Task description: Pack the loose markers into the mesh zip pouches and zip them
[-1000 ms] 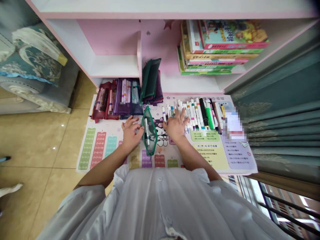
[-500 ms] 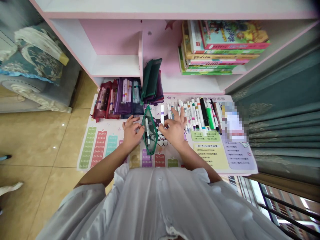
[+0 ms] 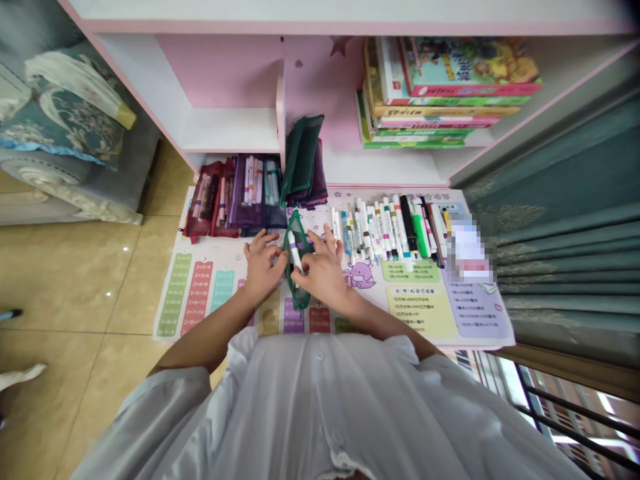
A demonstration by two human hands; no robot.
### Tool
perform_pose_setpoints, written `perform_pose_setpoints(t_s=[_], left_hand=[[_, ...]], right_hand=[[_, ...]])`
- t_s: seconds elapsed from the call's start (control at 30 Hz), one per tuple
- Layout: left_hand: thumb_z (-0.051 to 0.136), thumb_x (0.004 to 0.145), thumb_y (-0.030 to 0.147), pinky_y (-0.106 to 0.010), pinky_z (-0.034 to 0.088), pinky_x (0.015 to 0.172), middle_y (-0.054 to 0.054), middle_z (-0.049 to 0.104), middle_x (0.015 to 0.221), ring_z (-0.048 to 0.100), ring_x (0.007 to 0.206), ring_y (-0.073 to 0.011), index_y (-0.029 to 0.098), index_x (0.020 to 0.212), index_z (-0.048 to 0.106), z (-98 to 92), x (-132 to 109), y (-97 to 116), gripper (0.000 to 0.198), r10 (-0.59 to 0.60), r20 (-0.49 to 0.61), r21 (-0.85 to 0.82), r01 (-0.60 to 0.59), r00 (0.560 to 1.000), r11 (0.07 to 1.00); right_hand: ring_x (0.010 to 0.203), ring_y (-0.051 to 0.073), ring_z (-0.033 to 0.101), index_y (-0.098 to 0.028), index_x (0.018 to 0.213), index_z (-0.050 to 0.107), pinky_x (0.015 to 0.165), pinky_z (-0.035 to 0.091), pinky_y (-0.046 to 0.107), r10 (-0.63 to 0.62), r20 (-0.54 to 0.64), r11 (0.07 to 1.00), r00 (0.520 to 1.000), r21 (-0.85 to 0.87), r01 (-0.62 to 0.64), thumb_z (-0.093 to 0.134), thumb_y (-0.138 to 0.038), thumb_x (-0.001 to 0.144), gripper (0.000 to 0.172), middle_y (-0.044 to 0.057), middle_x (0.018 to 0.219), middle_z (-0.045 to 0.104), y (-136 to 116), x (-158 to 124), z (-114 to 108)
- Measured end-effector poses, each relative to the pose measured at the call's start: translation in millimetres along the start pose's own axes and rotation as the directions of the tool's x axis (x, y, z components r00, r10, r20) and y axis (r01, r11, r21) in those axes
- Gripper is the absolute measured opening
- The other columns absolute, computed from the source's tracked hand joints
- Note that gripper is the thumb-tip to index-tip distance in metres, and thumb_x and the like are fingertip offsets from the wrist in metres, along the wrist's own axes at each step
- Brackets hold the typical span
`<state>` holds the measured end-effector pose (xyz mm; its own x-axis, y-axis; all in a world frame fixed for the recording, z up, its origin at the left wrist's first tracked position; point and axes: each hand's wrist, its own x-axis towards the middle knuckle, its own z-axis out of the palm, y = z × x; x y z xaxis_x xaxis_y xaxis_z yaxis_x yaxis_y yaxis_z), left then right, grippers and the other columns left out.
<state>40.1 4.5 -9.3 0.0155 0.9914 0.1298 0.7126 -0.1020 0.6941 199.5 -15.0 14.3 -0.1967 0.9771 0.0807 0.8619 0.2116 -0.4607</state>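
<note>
Shifted off the marker row to the pouch: right hand (image 3: 325,275) with fingers pinching a white marker (image 3: 295,251) above the green mesh pouch (image 3: 299,299), left hand (image 3: 261,268) with fingers curled, gripping the pouch's edge.

Had my L hand (image 3: 261,270) gripping the edge of the green mesh pouch (image 3: 299,267), R hand (image 3: 324,273) pinching a white marker (image 3: 295,250) at its mouth. Row of markers (image 3: 385,230) lay nearby on the times-table mat (image 3: 175,293), w/ more pouches (image 3: 247,197) behind.
</note>
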Motion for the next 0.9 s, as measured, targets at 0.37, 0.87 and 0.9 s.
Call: perform_pose_setpoints(t_s=[0.37,0.87,0.9], left_hand=[[0.056,0.084,0.032,-0.060,0.021,0.116,-0.005,0.068,0.125,0.044,0.140,-0.0301,0.022,0.065,0.061,-0.6,0.1,1.3,0.022,-0.007,0.011,0.019,0.006,1.000,1.000],[0.056,0.084,0.032,-0.061,0.022,0.115,-0.006,0.068,0.125,0.044,0.140,-0.0302,0.022,0.066,0.061,-0.4,0.9,-1.3,0.022,-0.008,0.017,0.020,0.007,1.000,1.000],[0.057,0.084,0.032,-0.061,0.021,0.115,-0.006,0.068,0.126,0.044,0.140,-0.0302,0.022,0.065,0.061,-0.4,0.8,-1.3,0.022,-0.010,0.018,0.021,0.010,1.000,1.000]], right_hand=[[0.150,0.046,0.020,-0.013,0.082,0.078,0.114,0.020,0.071,0.045,0.146,0.997,0.988,-0.067,-0.035,0.066,-0.030,0.081,0.020,0.022,0.154,0.043,-2.4,8.1,3.8],[0.150,0.041,0.023,-0.020,0.077,0.074,0.114,0.027,0.065,0.043,-0.062,0.996,0.997,0.080,-0.038,0.065,-0.036,0.085,0.020,0.011,0.146,0.053,14.6,7.4,5.5],[0.150,0.041,0.022,-0.020,0.076,0.073,0.115,0.028,0.063,0.066,-0.128,0.995,0.990,0.078,-0.056,0.064,-0.036,0.085,0.021,0.011,0.145,0.053,19.4,9.5,3.4]])
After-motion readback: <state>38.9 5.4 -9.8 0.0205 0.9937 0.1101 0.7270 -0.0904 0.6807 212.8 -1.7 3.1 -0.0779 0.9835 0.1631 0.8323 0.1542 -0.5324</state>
